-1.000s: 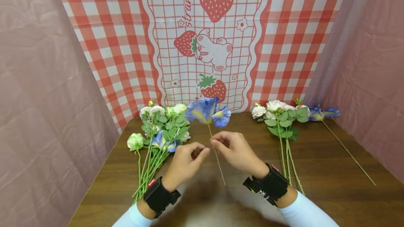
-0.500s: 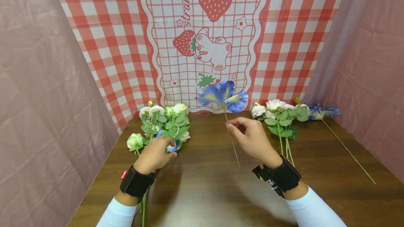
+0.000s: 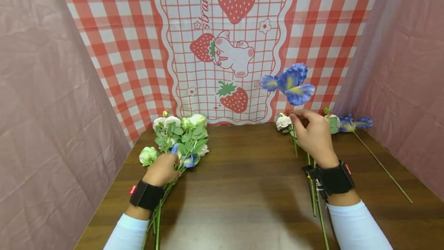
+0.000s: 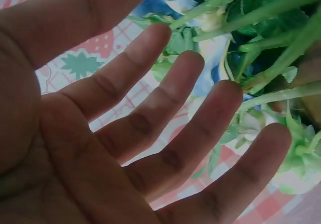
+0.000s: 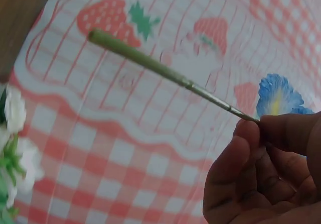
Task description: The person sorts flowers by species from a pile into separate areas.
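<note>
My right hand (image 3: 313, 138) pinches the thin stem (image 5: 165, 73) of a blue iris (image 3: 291, 84) between thumb and fingertips. The flower is held up in front of the checked cloth, its stem pointing down past the hand. My left hand (image 3: 163, 169) is over the stems of the left bunch; in the left wrist view its fingers (image 4: 173, 83) are spread and nearly straight, fingertips right at the green stems (image 4: 271, 20). That bunch holds white roses (image 3: 171, 120), green-white blooms (image 3: 148, 156) and another blue iris (image 3: 189, 161), partly hidden by the left hand.
Behind my right hand lies a second bunch with white roses (image 3: 283, 121), largely covered by the hand. Another blue iris (image 3: 359, 123) lies at the far right, its stem slanting forward. A brown wooden table (image 3: 229, 188) lies beneath, with a strawberry-print cloth (image 3: 256, 57) hanging behind.
My right hand has carried the iris up and to the right, over the right bunch. My left hand has left the middle and moved left to the left bunch's stems.
</note>
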{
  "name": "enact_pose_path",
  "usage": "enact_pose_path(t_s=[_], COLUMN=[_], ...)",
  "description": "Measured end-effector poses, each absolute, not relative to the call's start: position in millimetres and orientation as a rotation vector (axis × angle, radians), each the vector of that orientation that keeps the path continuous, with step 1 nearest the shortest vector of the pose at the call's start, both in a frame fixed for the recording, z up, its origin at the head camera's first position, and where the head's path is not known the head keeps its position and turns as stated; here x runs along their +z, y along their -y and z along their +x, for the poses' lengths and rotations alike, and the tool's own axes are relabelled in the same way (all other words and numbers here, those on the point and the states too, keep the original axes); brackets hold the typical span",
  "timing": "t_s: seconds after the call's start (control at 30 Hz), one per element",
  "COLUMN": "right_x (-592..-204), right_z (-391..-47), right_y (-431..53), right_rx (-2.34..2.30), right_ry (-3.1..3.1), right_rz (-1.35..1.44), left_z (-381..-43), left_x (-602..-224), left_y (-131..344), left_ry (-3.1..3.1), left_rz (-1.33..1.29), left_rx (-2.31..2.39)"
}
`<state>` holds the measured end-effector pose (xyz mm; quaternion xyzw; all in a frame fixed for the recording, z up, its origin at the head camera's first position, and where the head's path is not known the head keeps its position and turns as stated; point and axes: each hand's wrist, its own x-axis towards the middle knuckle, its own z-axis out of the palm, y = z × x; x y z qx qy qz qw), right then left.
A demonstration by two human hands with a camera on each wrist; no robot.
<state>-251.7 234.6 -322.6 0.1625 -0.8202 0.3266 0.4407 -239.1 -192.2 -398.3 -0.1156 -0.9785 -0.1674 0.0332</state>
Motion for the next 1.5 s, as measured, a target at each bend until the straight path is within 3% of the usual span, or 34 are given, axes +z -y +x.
enact_pose_path(t_s=[0.53,0.87,1.5], right_x=[-316,-332,-365], right_z=[-255,-263,-262], right_y=[-306,-345,-426], right_rx=[0.813,0.715,0.647], right_ry=[1.986,2.026,2.190], right_rz=[0.092,-0.067,-0.738], left_z=[-243,-241,-239], left_x=[-405,-408,-407], left_y=[197,196,190], left_ry=[3.008,3.039,3.077], left_rz=[-0.352,-0.376,-0.386], left_rx=[-0.455,-0.476,-0.561])
